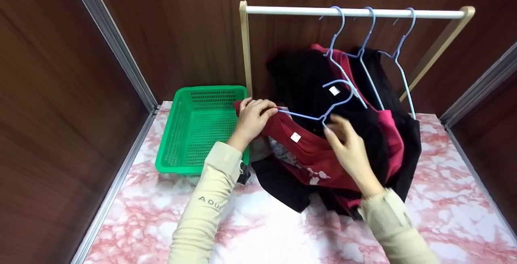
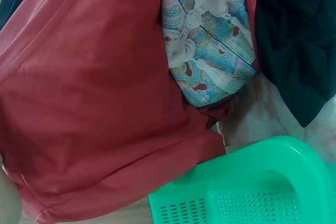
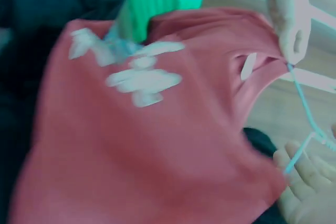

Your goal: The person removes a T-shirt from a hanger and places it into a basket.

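Observation:
A dark red shirt [image 1: 307, 142] with pale printed flowers and a white neck label is held up by my left hand [image 1: 254, 116]. That hand pinches the shirt's shoulder together with one end of a blue wire hanger [image 1: 301, 115]. In the right wrist view the hanger [image 3: 300, 95] runs from the left fingers toward the other shoulder. My right hand [image 1: 347, 146], blurred, is beside the hanger's neck with its fingers spread loosely. The right wrist view shows those fingers [image 3: 296, 174] by the hanger's other arm at the neckline.
A green plastic basket [image 1: 161, 151] stands to the left on the marbled surface [image 1: 137, 215]. Behind, a white rail [image 1: 291, 11] on wooden legs bears several blue hangers [image 1: 365, 37] with black and pink garments [image 1: 394, 138]. Brown panels [image 1: 181, 25] enclose the sides and back.

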Demonstrator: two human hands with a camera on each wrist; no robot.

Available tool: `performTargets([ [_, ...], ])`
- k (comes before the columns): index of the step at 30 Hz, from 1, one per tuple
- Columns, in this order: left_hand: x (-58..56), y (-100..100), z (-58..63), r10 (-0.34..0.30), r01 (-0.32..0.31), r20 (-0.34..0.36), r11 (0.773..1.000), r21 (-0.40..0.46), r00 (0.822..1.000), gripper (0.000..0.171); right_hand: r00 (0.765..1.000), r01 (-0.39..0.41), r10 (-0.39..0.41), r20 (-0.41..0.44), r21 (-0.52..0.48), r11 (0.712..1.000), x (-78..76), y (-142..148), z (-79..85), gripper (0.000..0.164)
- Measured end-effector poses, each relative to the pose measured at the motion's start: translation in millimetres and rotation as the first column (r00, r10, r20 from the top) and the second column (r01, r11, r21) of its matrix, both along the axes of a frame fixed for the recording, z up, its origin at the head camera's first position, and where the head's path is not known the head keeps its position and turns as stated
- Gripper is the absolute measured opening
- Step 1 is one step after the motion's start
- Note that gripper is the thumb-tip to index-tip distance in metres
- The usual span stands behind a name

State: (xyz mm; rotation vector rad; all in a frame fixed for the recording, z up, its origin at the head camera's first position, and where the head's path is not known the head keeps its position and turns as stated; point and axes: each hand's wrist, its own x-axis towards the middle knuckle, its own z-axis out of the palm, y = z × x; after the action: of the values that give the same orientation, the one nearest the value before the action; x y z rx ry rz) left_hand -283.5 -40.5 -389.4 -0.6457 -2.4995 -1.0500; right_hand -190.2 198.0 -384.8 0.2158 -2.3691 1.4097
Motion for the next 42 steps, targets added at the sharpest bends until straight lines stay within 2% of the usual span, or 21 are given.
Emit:
performTargets([
  [2, 0.8, 0, 0.0, -0.005, 0.005, 0.008, 1.0, -0.001, 1.0, 0.025, 1.0, -0.016, 0.016, 0.015, -0.037, 0.999, -7.7, -8, 6.1, 0.039],
  [6, 2.2, -1, 0.6, -0.028, 0.027, 0.022, 0.999, 0.025, 0.999, 0.024, 1.0, 0.017, -0.017, 0.021, -0.017, 1.0, -16.5, -22, 9.6, 0.03],
  [9, 2.2, -3, 1.8, -0.043, 0.04, 0.027, 0.993, 0.111, 0.999, 0.023, 0.998, 0.066, -0.065, -0.018, 0.046, 0.997, -17.2, -28, 5.5, 0.024],
  [11, 1.6, -4, 2.5, -0.032, 0.028, 0.019, 0.986, 0.167, 0.999, 0.022, 0.996, 0.078, -0.073, -0.054, 0.085, 0.993, -16.8, -30, 0.4, 0.023],
  [15, 0.8, -7, 2.6, 0.056, -0.05, -0.023, 0.976, 0.214, 0.998, 0.021, 0.991, 0.085, -0.066, -0.113, 0.172, 0.981, -15.6, -31, -10.1, 0.019],
  [18, 1.5, -10, 2.9, 0.129, -0.121, -0.02, 0.969, 0.217, 0.991, 0.022, 0.989, 0.095, -0.068, -0.135, 0.206, 0.974, -14.5, -27, -15.7, 0.017],
  [23, 2.3, -17, 3.1, 0.206, -0.222, 0.089, 0.945, 0.242, 0.974, 0.02, 0.985, 0.126, -0.096, -0.14, 0.221, 0.967, -12.6, -20, -21.2, 0.016],
  [27, 1.4, -21, 1.8, 0.235, -0.277, 0.187, 0.93, 0.24, 0.954, 0.022, 0.985, 0.161, -0.142, -0.096, 0.234, 0.959, -9.7, -13, -22.5, 0.018],
  [30, 0.0, -24, -0.1, 0.25, -0.305, 0.237, 0.922, 0.238, 0.939, 0.023, 0.985, 0.174, -0.174, -0.015, 0.192, 0.966, -7.1, -9, -21.3, 0.018],
  [33, -1.3, -28, -3.0, 0.268, -0.336, 0.272, 0.909, 0.245, 0.924, 0.022, 0.982, 0.175, -0.181, 0.052, 0.106, 0.979, -5.6, -6, -18.9, 0.019],
  [37, -1.4, -32, -7.0, 0.293, -0.369, 0.309, 0.901, 0.228, 0.905, 0.022, 0.986, 0.144, -0.142, 0.084, -0.014, 0.989, -6.3, -1, -18.5, 0.021],
  [42, -0.6, -33, -8.3, 0.31, -0.389, 0.341, 0.9, 0.197, 0.888, 0.022, 0.989, 0.098, -0.086, 0.117, -0.097, 0.99, -8.0, 1, -22.8, 0.023],
])
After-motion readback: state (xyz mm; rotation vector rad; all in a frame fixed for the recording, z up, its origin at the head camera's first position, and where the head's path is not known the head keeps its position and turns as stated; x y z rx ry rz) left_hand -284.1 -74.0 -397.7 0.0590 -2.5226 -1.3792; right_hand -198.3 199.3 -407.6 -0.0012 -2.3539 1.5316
